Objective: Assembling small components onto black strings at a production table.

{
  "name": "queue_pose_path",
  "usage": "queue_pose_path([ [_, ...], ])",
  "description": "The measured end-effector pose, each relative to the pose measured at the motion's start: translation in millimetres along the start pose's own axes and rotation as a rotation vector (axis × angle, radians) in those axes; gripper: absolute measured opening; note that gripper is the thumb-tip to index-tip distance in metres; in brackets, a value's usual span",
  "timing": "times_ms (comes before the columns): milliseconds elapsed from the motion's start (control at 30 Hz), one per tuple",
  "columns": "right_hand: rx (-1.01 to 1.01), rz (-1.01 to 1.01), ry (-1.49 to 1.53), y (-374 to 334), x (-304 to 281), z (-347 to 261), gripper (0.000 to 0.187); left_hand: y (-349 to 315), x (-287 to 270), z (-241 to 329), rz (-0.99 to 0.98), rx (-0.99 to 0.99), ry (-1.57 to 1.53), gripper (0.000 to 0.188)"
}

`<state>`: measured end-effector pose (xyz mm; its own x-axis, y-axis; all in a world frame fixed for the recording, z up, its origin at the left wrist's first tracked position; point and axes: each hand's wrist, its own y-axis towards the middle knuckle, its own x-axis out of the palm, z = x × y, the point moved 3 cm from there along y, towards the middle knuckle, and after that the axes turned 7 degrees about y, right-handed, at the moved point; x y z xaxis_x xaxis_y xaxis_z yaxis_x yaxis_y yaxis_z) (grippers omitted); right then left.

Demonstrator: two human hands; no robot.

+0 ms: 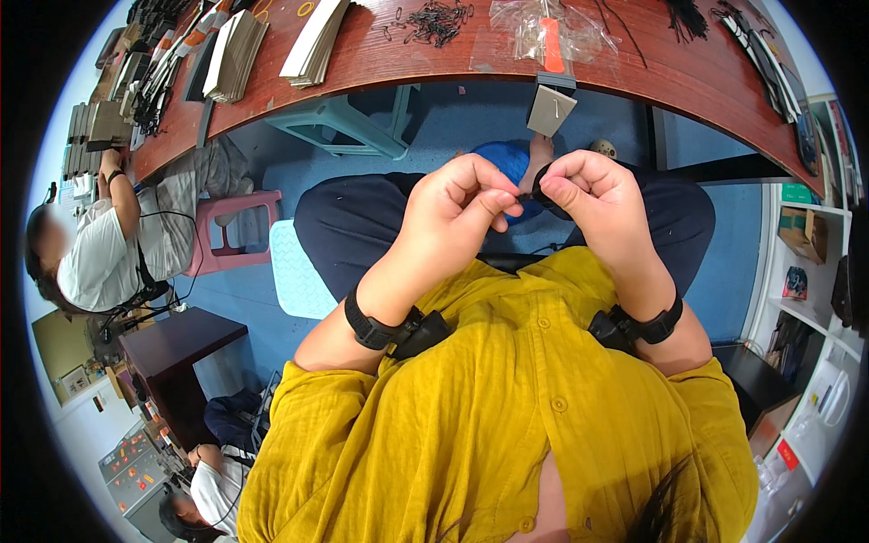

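Above my lap, my left hand (462, 210) and my right hand (593, 192) are held close together, both pinched at thumb and forefinger. Between their fingertips runs a small black cord-like piece (540, 185), partly looped near the right fingers. Most of it is covered by the fingers, so its exact kind does not show. A black wrist strap (365, 321) is around my left wrist, another (663, 321) around my right. On the table (398, 68) beyond, a pile of small black clips (434, 22) lies loose.
Pale card stacks (314, 43) and clear plastic bags (579, 32) with an orange strip (551, 43) lie on the table. A grey card piece (550, 110) juts past its edge. Stools (348, 122) stand below; a co-worker (109, 244) sits at left, shelves (815, 308) stand right.
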<state>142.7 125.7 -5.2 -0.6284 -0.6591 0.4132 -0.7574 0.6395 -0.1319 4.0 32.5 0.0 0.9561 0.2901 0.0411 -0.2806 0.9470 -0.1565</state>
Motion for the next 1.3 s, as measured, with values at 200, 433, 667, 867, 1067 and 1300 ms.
queue_pose_path([
  [200,0.112,-0.121,0.181,7.0,1.3,28.4,0.005,-1.3,10.4,0.3,-0.222,-0.035,-0.043,0.004],
  [433,-0.009,-0.102,-0.346,5.2,8.0,10.1,0.006,5.3,-5.8,-4.1,-0.131,-0.054,-0.108,0.005],
  [667,0.316,-0.182,0.287,1.2,3.8,23.7,0.008,7.1,-1.3,-8.4,-0.204,-0.067,-0.038,0.004],
  [867,0.331,-0.176,0.326,3.0,9.0,27.3,0.003,6.7,2.7,-6.2,-0.278,-0.096,-0.141,0.005],
  [1067,0.315,-0.092,0.316,4.5,3.3,29.6,0.006,9.0,1.4,8.5,-0.138,0.230,0.462,0.016],
  [1300,0.354,-0.165,0.235,2.6,0.2,29.3,0.007,5.8,1.4,12.2,-0.022,0.496,0.770,0.015],
])
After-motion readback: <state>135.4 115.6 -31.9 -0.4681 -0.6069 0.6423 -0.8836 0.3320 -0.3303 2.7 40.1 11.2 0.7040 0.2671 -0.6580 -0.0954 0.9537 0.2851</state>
